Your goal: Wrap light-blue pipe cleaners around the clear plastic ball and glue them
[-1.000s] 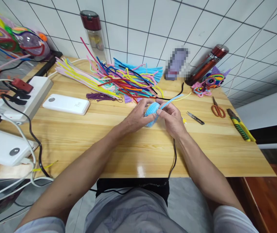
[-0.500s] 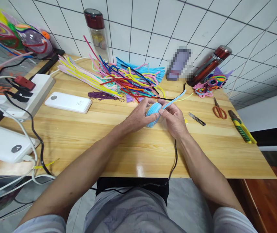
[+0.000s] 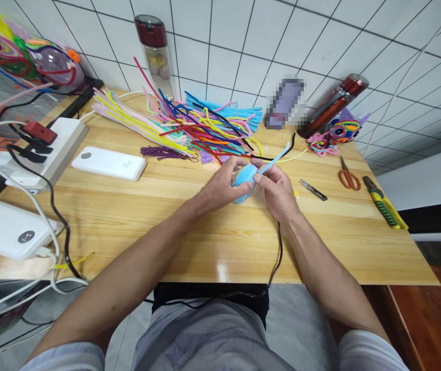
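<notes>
Above the middle of the wooden table, my left hand [image 3: 224, 184] is closed around a light blue coil of wound pipe cleaner [image 3: 244, 180], its thumb lying across the front. My right hand [image 3: 278, 191] pinches a light blue pipe cleaner [image 3: 274, 158] against the coil's right side; its free end sticks out up and to the right. Part of the coil is hidden behind my fingers. Just behind my hands lies a loose heap of coloured pipe cleaners [image 3: 212, 129]. To the right of my right hand rest small thread snips [image 3: 313, 189].
Orange-handled scissors [image 3: 349, 179] and green-yellow pliers [image 3: 385, 202] lie on the right. A white power bank [image 3: 109, 163], a power strip [image 3: 50, 149] and cables occupy the left. A red thermos [image 3: 334, 105] and a fish-like pipe-cleaner figure [image 3: 344, 131] stand at the back right.
The free end of the blue pipe cleaner has shifted slightly to the left and looks shorter. Both hands stay almost in place, still holding the coil and strand.
</notes>
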A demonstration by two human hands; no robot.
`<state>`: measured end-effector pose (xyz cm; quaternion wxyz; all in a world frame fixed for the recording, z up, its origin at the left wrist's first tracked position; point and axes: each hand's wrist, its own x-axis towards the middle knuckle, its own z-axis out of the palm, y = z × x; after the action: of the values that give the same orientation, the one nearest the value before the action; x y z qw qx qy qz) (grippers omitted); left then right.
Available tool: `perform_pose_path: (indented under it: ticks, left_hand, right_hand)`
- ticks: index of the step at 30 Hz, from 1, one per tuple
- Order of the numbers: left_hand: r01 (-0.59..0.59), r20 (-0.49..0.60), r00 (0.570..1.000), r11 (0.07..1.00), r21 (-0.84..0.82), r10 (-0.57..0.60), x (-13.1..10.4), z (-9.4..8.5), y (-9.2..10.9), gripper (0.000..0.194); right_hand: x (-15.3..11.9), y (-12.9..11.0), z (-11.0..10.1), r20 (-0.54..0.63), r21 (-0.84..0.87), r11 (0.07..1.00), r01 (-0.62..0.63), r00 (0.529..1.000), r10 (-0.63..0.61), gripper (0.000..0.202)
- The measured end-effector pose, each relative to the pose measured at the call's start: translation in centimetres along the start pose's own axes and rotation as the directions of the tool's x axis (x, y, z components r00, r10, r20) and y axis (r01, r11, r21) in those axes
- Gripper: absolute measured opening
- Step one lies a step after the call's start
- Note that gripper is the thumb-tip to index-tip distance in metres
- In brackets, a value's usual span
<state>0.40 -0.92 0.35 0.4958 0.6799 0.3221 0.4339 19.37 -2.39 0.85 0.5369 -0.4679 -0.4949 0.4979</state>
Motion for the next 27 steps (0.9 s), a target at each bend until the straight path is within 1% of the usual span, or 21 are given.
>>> perform_pose_path:
  ticks: [3,8,13,16,17,19,21,23,24,25,27]
  left_hand:
    - [0.013,0.036,0.999,1.000,-0.019,-0.013,-0.2,-0.3,0.3,0.043]
    - [0.010,0.062,0.998,1.000,0.011,-0.011,-0.1,-0.3,0.4,0.053]
    - [0.005,0.035,0.999,1.000,0.024,-0.006,0.0,-0.1,0.1,0.049]
    - [0.013,0.007,1.000,0.999,0.029,-0.013,0.1,0.0,-0.1,0.050]
    - [0.020,0.000,1.000,0.999,0.033,-0.020,0.1,0.0,-0.2,0.051]
    - [0.040,-0.008,0.999,0.998,0.043,-0.040,0.1,-0.1,-0.4,0.053]
    - [0.057,-0.007,0.998,0.997,0.047,-0.057,0.0,-0.1,-0.6,0.054]
    - [0.056,-0.017,0.998,0.997,0.057,-0.055,0.1,-0.2,-0.8,0.055]
    - [0.059,-0.028,0.998,0.997,0.057,-0.058,0.1,-0.2,-0.9,0.056]
    - [0.061,-0.021,0.998,0.996,0.062,-0.060,0.1,-0.2,-1.0,0.057]
    - [0.054,-0.021,0.998,0.996,0.074,-0.053,0.1,-0.2,-1.1,0.058]
  right_hand:
    - [0.0,-0.1,0.0,-0.005,0.005,1.000,-0.002,1.000,0.002,0.043]
    - [-0.1,-0.3,-0.1,-0.002,-0.008,1.000,-0.003,1.000,0.003,0.043]
    - [-0.1,-0.2,0.2,0.003,-0.043,0.999,-0.001,1.000,0.001,0.044]
    - [0.3,-0.7,-0.6,-0.022,-0.099,0.995,0.027,0.999,-0.029,0.040]
    - [0.5,-1.1,-1.2,-0.046,-0.131,0.991,0.037,0.998,-0.044,0.038]
    - [0.8,-2.2,-3.2,-0.109,-0.220,0.975,0.044,0.992,-0.069,0.037]
    - [0.8,-3.7,-6.1,-0.188,-0.342,0.939,0.032,0.977,-0.102,0.038]
    - [0.2,-4.9,-9.2,-0.254,-0.487,0.874,0.013,0.955,-0.156,0.041]
    - [-0.4,-5.3,-10.7,-0.289,-0.565,0.825,-0.015,0.940,-0.180,0.043]
    - [-1.2,-5.5,-12.0,-0.331,-0.652,0.755,-0.077,0.924,-0.192,0.042]
    - [-3.0,-5.3,-13.9,-0.417,-0.788,0.553,-0.270,0.895,-0.157,0.039]
